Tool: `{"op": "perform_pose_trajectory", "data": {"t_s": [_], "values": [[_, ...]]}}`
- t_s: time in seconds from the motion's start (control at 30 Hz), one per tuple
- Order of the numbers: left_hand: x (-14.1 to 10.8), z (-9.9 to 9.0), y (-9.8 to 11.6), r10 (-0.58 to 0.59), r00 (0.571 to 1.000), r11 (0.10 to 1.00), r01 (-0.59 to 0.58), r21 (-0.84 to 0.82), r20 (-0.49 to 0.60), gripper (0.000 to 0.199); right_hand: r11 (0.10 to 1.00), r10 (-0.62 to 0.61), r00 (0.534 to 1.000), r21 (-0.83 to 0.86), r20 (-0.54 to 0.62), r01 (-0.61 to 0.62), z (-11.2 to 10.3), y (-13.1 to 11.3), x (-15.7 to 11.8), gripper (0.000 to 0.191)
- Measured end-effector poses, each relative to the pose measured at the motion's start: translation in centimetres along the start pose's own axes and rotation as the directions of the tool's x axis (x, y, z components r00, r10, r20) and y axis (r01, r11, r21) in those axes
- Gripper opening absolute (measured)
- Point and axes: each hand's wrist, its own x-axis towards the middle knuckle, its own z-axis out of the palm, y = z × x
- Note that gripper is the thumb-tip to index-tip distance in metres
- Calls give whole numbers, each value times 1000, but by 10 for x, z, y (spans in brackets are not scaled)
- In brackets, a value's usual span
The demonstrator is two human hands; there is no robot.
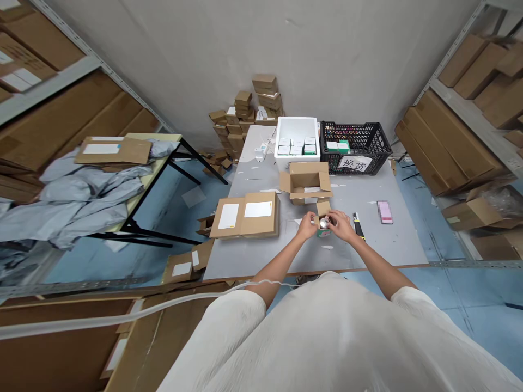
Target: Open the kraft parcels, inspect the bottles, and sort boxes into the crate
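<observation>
On the grey tabletop [253,256], a small box [323,233] sits just before the open carton [306,197]; the left hand [307,224] grips its side, the right hand [342,226] pinching a silver piece [324,222], perhaps a lid, at its mouth.

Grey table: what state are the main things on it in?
Small box: open, between the hands
Silver round item: at the small box's opening
Brown carton: open, flaps spread
White bin: uncovered, holding boxes
Black crate: uncovered, holding boxes
Labelled cartons: shut, side by side
Phone: lying flat, display blurred
Black-yellow tool: lying down
</observation>
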Motion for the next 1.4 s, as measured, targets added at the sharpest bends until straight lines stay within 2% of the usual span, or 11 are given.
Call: {"op": "perform_pose_trajectory", "data": {"t_s": [0.07,0.13,0.23,0.3,0.4,0.57,0.73,0.87,0.97,1.13,1.4], "values": [[1,-3,0,10,1000,1000,-10,-12,-14,49,995,13,994,96,-109,-2,-3,6,-1,38],[2,-5,0,-16,1000,997,15,-78,-10,49,970,116,978,231,-175,-74,-3,18,-1,40],[4,-4,0,-82,997,982,83,-167,8,48,864,316,944,440,-97,-244,5,39,2,46],[5,-2,-1,-98,995,984,97,-150,5,47,804,370,928,509,-26,-307,13,51,5,49],[8,4,-2,-69,998,995,69,-77,4,51,757,394,919,560,21,-337,25,59,10,52],[10,11,0,-7,1000,997,8,-75,15,46,737,378,924,587,51,-334,34,51,14,53],[8,11,2,56,998,992,-55,-118,-2,36,774,295,954,573,52,-270,26,44,14,53],[1,7,2,67,998,987,-68,-144,-9,28,800,268,961,540,69,-262,18,41,10,48],[-7,2,1,80,996,985,-74,-155,33,29,810,248,967,533,66,-244,12,39,3,44],[-18,-3,-4,205,971,974,-189,-125,127,42,821,187,981,539,59,-189,8,34,-8,37],[-14,-1,-9,258,957,966,-251,-69,132,43,899,92,995,427,31,-97,8,29,-13,33]]}}
